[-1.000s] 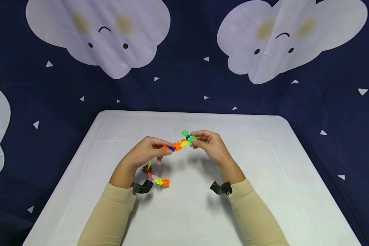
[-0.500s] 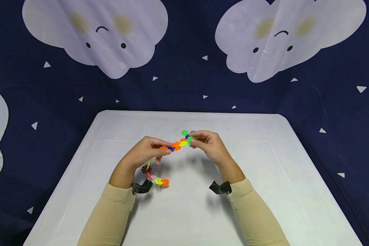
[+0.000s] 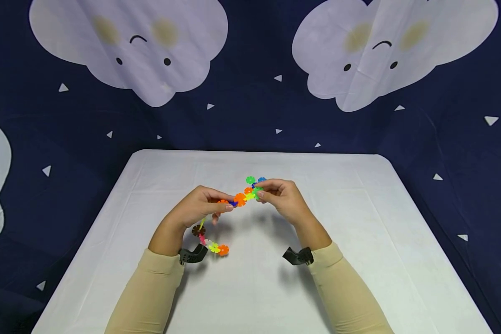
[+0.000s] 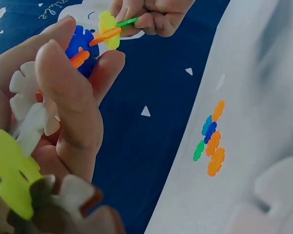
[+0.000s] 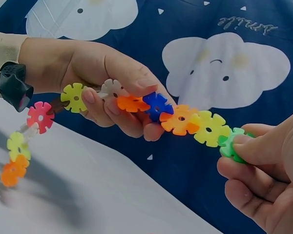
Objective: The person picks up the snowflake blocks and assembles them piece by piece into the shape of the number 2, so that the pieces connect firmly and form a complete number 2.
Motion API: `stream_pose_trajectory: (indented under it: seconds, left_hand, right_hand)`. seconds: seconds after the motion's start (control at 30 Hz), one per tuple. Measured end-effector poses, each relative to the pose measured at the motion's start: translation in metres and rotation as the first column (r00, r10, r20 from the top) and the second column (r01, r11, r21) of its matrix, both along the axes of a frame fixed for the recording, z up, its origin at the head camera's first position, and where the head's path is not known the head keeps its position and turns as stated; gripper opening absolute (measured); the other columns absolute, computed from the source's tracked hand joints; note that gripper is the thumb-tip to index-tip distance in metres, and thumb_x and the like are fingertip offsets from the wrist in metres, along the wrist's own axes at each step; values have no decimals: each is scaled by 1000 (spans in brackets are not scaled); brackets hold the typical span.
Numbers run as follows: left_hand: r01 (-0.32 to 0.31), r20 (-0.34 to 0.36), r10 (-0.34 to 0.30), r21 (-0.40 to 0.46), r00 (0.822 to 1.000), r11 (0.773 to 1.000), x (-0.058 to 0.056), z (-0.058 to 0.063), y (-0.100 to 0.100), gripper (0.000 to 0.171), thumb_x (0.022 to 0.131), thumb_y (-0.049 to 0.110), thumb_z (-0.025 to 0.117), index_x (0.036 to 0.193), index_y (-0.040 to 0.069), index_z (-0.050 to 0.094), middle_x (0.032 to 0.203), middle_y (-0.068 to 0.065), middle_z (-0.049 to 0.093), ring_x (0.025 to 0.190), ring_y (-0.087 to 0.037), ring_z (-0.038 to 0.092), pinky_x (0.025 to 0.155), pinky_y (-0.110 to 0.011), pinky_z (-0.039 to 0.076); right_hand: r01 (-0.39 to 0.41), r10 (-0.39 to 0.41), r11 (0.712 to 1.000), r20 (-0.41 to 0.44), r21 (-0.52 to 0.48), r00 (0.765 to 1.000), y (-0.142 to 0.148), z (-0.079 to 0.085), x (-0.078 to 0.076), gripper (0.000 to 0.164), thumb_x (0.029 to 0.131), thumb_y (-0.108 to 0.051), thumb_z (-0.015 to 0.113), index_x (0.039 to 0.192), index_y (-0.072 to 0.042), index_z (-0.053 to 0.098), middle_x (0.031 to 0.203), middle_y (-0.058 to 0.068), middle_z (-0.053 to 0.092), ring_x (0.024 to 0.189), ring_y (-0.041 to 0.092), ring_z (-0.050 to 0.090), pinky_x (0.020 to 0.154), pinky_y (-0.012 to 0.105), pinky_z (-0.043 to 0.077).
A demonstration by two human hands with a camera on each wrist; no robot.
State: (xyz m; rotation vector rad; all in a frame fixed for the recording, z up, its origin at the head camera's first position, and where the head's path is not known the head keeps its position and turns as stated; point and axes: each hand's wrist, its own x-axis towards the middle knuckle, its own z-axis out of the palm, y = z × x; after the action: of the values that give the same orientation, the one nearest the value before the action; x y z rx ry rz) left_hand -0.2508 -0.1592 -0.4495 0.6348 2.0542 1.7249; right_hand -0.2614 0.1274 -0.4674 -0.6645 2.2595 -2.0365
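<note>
A chain of interlocked plastic snowflake discs [image 5: 180, 119] runs between both hands, raised off the table. My left hand [image 3: 200, 204] pinches it near a blue disc [image 5: 158, 106] and an orange disc [image 5: 132, 103]. Its tail dangles below that hand, through a pink disc [image 5: 40, 117] to an orange end disc [image 5: 13, 170]. With thumb and fingers, my right hand [image 3: 281, 197] pinches the green disc [image 5: 234, 145] at the other end, which meets a yellow disc [image 5: 209, 128]. That green disc is partly covered by the thumb.
Several loose snowflake discs lie on the white table [image 3: 250, 287], among them a green one [image 4: 198, 150], a dark blue one [image 4: 210, 132] and an orange one [image 4: 218, 111]. A dark blue cloth with clouds [image 3: 250, 93] hangs behind the table's far edge.
My right hand has shifted slightly left and down with the green disc, so a loose blue disc behind it shows more. My left hand stays nearly still.
</note>
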Motion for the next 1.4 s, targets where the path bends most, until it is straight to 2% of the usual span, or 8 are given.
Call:
stream_pose_trajectory:
  seconds: [0.13,0.37,0.57,0.77,0.97,1.13,1.23,1.4]
  left_hand:
    - [-2,-12,1,-14,1000,1000,1,0,1,27,98,10,78,122,-1,77,99,-17,76,55,-23,58,63,-31,53]
    - [-2,-16,2,-19,1000,1000,1,0,1,24,99,9,77,120,-1,78,98,-17,76,53,-23,56,59,-30,51]
    - [5,-42,-8,-64,999,998,-1,-1,1,24,100,11,76,119,-2,78,93,-16,75,53,-24,56,59,-33,50]
    - [7,-54,-13,-114,998,993,0,2,1,26,98,16,79,121,3,79,86,-16,71,54,-32,56,61,-39,51]
    - [49,-14,-52,-156,999,987,-1,2,3,32,96,17,81,124,3,77,81,-14,71,63,-52,55,59,-35,49]
    - [76,1,-77,-185,997,980,-1,3,3,48,87,13,89,132,4,73,101,-11,74,70,-53,58,60,-31,49]
    - [68,-35,-77,-204,996,977,0,4,1,53,86,12,88,136,7,71,124,-8,70,86,-45,61,69,-34,52]
    - [38,-86,-59,-235,995,971,1,5,-1,58,88,17,86,142,12,68,143,-2,62,117,-32,55,91,-42,52]
  right_hand:
    - [15,-15,999,-17,30,1000,0,0,0,18,99,3,72,116,6,76,101,10,76,83,37,72,76,42,61]
    - [33,-32,999,-9,40,999,-3,-1,1,18,98,2,73,116,6,77,100,12,76,82,34,73,78,56,59]
    - [30,-30,998,-2,55,1000,-3,-3,0,17,98,2,74,114,5,77,97,11,76,83,42,71,78,55,60]
    - [-78,76,993,26,84,997,2,-3,0,21,101,3,69,121,7,72,104,14,73,87,45,71,84,46,60]
    - [-233,221,965,98,125,970,7,0,-2,23,106,-1,60,127,4,70,117,15,70,99,56,66,92,40,57]
    - [-237,225,955,83,180,971,7,0,-2,25,102,-4,70,126,4,71,116,14,70,92,42,67,83,37,58]
    - [-201,193,946,57,253,980,3,-2,-2,29,96,-10,80,122,-1,75,110,9,71,84,28,60,73,32,53]
    - [-170,169,940,30,295,985,-2,-6,-1,24,94,-13,82,116,-2,79,104,4,74,85,26,63,73,32,55]
